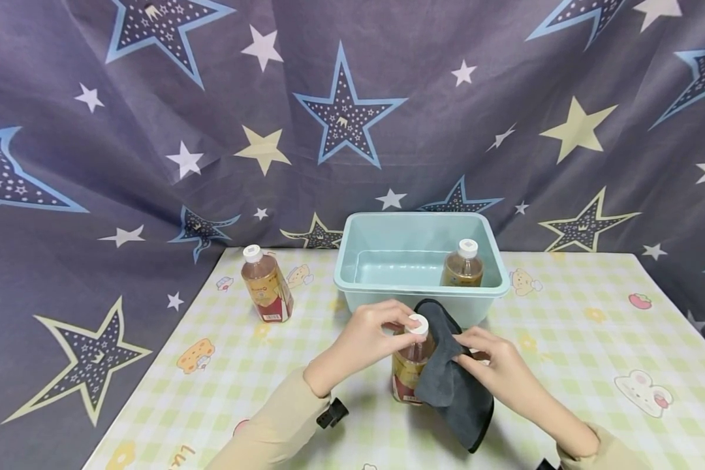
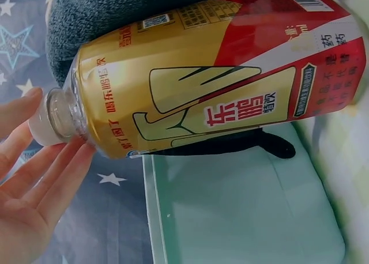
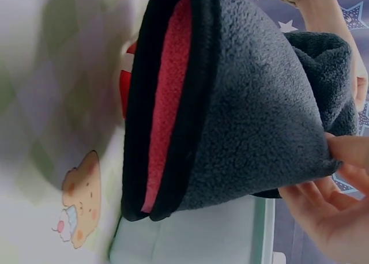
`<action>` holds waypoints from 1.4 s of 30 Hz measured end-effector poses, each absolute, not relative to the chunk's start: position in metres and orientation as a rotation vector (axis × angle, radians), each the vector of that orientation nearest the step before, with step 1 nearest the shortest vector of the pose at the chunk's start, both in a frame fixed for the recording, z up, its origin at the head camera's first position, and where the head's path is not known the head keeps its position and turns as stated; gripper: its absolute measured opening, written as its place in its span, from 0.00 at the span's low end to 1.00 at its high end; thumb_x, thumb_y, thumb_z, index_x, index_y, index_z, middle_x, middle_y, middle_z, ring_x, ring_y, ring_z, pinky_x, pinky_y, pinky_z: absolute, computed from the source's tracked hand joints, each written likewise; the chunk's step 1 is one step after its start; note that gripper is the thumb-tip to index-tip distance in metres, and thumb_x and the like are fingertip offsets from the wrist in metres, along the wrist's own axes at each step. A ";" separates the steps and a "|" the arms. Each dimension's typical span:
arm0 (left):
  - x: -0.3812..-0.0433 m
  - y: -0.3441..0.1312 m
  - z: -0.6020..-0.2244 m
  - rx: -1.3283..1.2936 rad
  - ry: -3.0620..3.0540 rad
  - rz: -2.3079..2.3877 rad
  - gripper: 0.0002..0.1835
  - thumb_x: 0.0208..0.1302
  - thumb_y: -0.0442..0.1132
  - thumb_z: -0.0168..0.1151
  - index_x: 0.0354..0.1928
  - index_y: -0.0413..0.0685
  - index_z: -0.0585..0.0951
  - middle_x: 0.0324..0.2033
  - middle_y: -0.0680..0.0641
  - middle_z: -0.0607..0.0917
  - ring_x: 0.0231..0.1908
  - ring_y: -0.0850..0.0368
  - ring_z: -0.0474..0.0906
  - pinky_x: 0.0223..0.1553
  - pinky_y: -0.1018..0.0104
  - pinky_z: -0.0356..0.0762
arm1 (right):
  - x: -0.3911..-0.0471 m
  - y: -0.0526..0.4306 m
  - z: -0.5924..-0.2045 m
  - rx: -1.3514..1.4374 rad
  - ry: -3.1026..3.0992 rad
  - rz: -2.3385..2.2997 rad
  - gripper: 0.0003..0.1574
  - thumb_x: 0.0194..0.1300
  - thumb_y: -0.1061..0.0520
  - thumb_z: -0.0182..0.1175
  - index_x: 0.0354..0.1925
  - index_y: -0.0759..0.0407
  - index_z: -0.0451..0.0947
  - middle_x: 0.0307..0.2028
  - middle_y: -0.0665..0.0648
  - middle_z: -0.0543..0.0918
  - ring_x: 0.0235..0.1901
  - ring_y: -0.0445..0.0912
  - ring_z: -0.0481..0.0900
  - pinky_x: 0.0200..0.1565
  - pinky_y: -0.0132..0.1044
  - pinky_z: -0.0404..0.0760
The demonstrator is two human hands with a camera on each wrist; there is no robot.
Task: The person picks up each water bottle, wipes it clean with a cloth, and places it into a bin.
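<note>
L hand (image 1: 371,336) pinches white-capped, gold/red-label plastic btl (image 1: 407,373); R hand (image 1: 501,371) pinches dk-grey plush cloth (image 1: 459,395), hiding btl's 3-o'clock side.

Starry curtain (image 1: 411,59) behind checked tablecloth (image 1: 581,352)

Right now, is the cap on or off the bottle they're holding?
On: the white cap sits atop the bottle, with the left hand pinching it. Tightness I can't tell.

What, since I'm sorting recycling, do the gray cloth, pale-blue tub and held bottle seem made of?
Gray cloth: matte, probably microfiber; fuzzy pile shows. Pale-blue tub: probably molded plastic, smooth, with glossy highlights inside. Held bottle: likely clear, shiny plastic; transparent neck.
</note>
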State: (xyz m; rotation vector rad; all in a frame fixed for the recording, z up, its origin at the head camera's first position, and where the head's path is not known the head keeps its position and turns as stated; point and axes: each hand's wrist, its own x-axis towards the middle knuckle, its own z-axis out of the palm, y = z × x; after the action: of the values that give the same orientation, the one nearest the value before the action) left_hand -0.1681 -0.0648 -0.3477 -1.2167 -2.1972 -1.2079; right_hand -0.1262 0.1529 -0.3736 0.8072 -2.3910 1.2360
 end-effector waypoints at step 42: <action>-0.165 -0.064 -0.349 -1.189 -2.207 -1.258 0.06 0.48 0.36 0.67 0.28 0.42 0.82 0.31 0.48 0.82 0.30 0.61 0.79 0.33 0.80 0.75 | -0.130 0.151 -0.419 0.769 -2.796 1.056 0.11 0.51 0.69 0.61 0.37 0.70 0.79 0.28 0.49 0.75 0.26 0.35 0.70 0.25 0.28 0.71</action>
State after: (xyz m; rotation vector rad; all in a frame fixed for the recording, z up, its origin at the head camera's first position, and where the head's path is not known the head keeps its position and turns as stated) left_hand -0.1652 -0.0641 -0.3492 -1.1894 -2.2073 -1.2579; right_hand -0.1299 0.1511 -0.4189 0.7692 -2.7963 1.0562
